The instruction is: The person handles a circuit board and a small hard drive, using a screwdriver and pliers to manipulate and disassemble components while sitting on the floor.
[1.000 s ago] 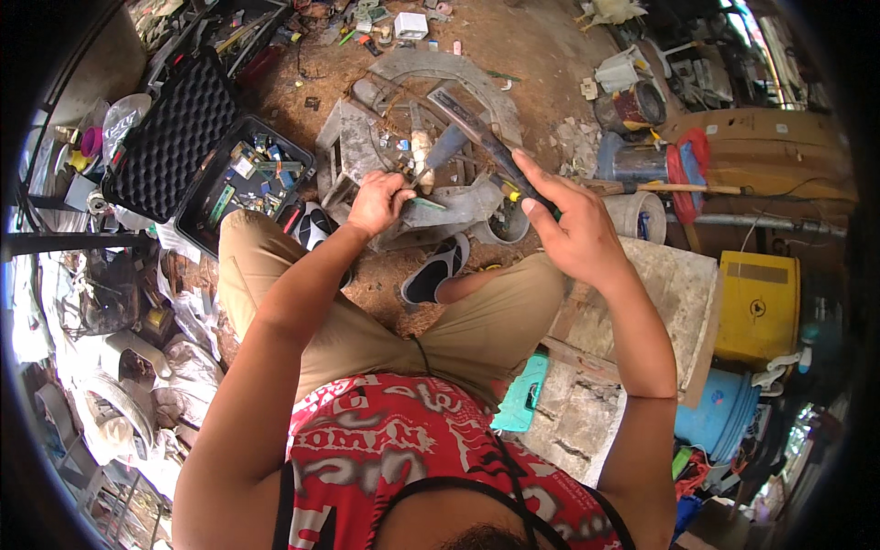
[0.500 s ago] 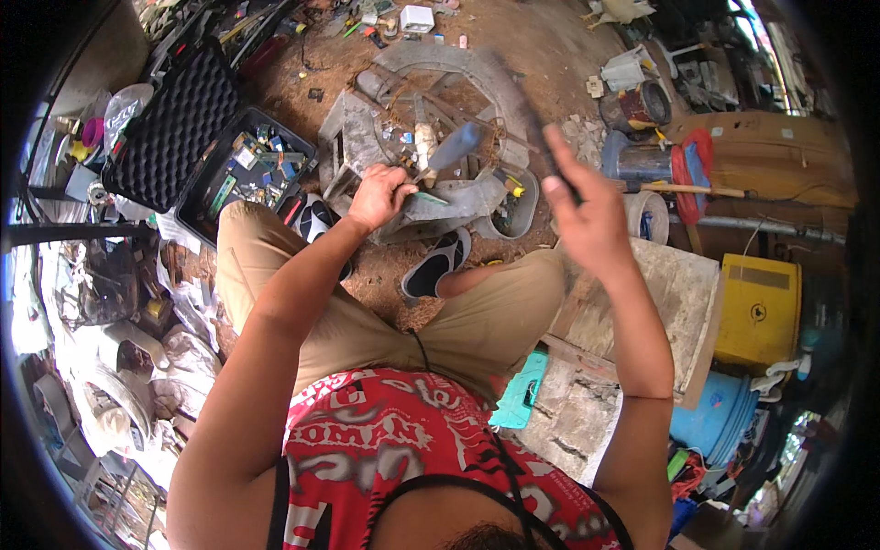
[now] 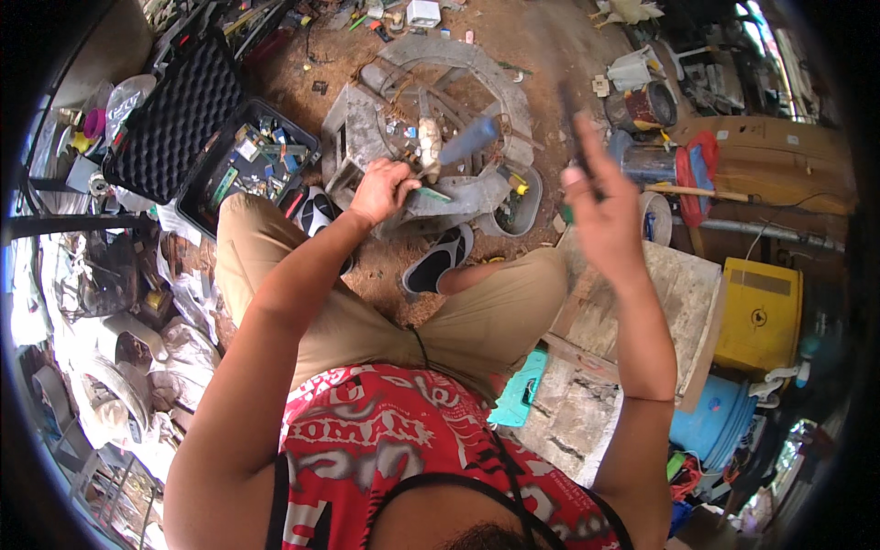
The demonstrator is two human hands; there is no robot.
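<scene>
My left hand (image 3: 383,191) is closed over the near edge of the grey concrete ring frame (image 3: 463,194). From it a tool with a thick blue handle (image 3: 469,140) slants up to the right, blurred; its working end is hidden by my fingers. A green circuit board (image 3: 433,193) lies on the frame, poking out beside these fingers. My right hand (image 3: 605,211) is raised to the right of the frame, wrapped round a long dark tool (image 3: 570,115). Motion smears the tool, so its kind cannot be told. A pale, wrapped cylindrical piece (image 3: 429,142) stands inside the frame.
An open black case (image 3: 298,176) with circuit boards is at the left. A grey tub (image 3: 532,206) with a yellow-handled tool adjoins the frame. Wooden boards (image 3: 632,302), a yellow box (image 3: 759,312) and a blue bucket (image 3: 710,417) line the right. My feet flank the frame's near side.
My right hand and the dark tool have moved a little to the right. The blue handle has shifted slightly up and right; my left hand stays at the frame's edge.
</scene>
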